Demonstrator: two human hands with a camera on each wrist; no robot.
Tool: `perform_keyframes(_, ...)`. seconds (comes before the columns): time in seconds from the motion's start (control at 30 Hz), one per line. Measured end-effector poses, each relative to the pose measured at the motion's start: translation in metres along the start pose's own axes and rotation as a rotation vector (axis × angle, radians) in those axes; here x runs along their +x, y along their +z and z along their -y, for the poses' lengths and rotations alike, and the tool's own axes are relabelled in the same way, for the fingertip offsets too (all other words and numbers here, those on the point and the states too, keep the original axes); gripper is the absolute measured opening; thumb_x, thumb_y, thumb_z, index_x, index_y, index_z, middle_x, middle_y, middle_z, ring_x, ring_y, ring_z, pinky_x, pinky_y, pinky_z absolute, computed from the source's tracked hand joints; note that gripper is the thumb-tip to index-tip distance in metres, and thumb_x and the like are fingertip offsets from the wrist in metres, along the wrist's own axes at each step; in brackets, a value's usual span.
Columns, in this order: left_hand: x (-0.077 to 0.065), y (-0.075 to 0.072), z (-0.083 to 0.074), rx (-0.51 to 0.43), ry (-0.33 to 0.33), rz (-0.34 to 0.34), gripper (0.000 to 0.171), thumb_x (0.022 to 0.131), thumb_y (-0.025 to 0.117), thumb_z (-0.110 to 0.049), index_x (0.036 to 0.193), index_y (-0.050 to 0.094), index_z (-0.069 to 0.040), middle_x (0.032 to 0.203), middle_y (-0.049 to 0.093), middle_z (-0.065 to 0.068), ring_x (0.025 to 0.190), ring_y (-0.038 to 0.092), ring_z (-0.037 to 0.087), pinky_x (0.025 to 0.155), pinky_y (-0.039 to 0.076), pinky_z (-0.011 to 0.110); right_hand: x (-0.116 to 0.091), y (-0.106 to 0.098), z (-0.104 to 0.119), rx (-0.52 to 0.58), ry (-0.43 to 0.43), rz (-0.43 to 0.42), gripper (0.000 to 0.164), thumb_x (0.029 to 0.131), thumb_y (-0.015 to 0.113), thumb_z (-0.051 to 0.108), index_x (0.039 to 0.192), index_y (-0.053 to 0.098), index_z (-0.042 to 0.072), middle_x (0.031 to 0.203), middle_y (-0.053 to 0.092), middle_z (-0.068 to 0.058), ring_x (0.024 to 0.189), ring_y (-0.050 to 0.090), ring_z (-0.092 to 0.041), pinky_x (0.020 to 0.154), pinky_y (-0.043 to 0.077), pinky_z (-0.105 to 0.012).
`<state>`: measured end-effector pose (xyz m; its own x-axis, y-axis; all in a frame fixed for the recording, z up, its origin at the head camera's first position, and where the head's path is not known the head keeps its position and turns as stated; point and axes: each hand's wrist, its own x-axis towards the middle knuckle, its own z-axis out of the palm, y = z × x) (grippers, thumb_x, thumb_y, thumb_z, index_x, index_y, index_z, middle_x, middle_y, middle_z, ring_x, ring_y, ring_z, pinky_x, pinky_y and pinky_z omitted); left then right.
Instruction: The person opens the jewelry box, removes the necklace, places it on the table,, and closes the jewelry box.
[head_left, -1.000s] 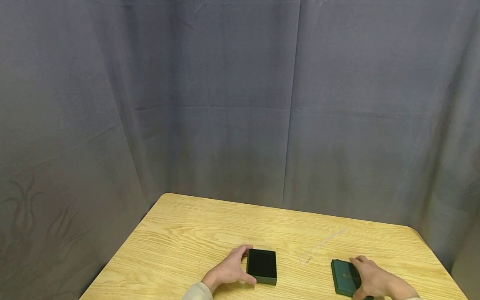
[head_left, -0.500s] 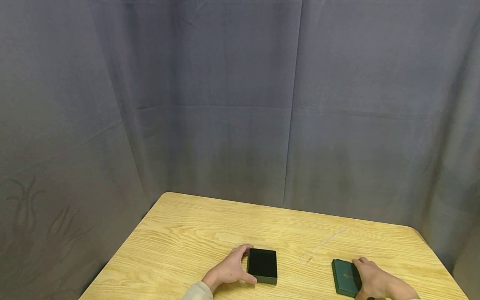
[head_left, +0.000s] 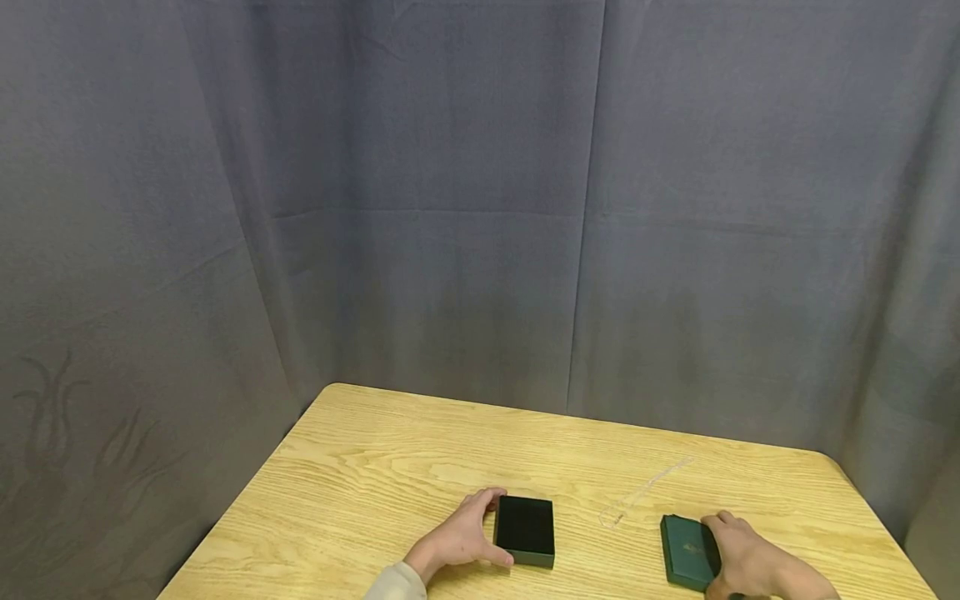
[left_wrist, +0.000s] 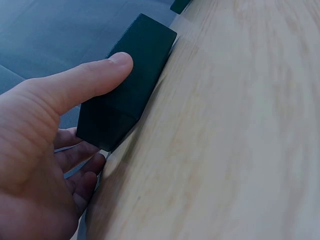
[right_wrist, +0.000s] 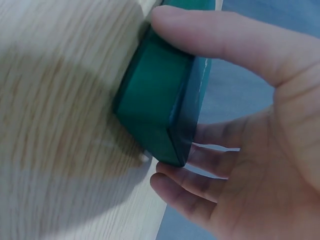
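My left hand (head_left: 461,533) holds a small dark green box with a black inside (head_left: 525,527), which rests on the wooden table. In the left wrist view the thumb presses one green side of this box (left_wrist: 135,70), and the other fingers reach behind it. On the right, my right hand (head_left: 750,560) grips a green box lid (head_left: 686,550) with a faint emblem on top. The right wrist view has the thumb on one side of the lid (right_wrist: 155,85) and fingers at the opposite side. Between the hands lies a thin, pale chain necklace (head_left: 645,492).
The light wooden table (head_left: 390,450) has rounded far corners. Grey curtains (head_left: 450,250) hang behind the table and along both sides.
My right hand has shifted the green lid slightly leftward and away from me. The left hand, its box and the necklace look unmoved.
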<state>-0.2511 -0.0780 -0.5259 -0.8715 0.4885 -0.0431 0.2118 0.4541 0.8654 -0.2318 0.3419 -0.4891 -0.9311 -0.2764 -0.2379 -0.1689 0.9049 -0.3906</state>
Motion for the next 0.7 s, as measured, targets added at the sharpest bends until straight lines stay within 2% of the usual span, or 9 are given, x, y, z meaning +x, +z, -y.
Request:
perform_keyframes(0.17, -0.001, 0.0, -0.001, -0.011, -0.003, 0.001, 0.091, 0.069, 0.086, -0.025, 0.142, 0.035, -0.008, 0.135, 0.039, 0.005, 0.124, 0.038, 0.028, 0.102, 0.034, 0.045, -0.001, -0.001, 0.003, 0.008, -0.01, -0.019, 0.099, 0.05, 0.092, 0.035, 0.124, 0.047, -0.013, 0.112, 0.051, -0.017, 0.095, 0.048, -0.03, 0.077, 0.045, -0.047)
perform_keyframes(0.43, -0.002, 0.0, -0.001, -0.025, -0.004, 0.006, 0.091, 0.069, 0.086, -0.023, 0.143, 0.035, -0.009, 0.135, 0.039, 0.006, 0.124, 0.038, 0.028, 0.101, 0.035, 0.046, -0.002, -0.002, 0.014, 0.027, -0.057, -0.02, 0.099, 0.056, 0.089, 0.035, 0.127, 0.044, -0.016, 0.114, 0.05, -0.019, 0.099, 0.049, -0.035, 0.078, 0.045, -0.05)
perform_keyframes(0.7, -0.001, 0.0, 0.002, 0.001, 0.014, 0.008, 0.093, 0.068, 0.086, -0.024, 0.143, 0.034, -0.009, 0.136, 0.039, 0.005, 0.125, 0.038, 0.027, 0.101, 0.035, 0.044, -0.002, -0.003, 0.023, 0.014, -0.081, -0.037, 0.097, 0.057, 0.088, 0.035, 0.128, 0.044, -0.014, 0.117, 0.049, -0.02, 0.1, 0.049, -0.034, 0.078, 0.045, -0.048)
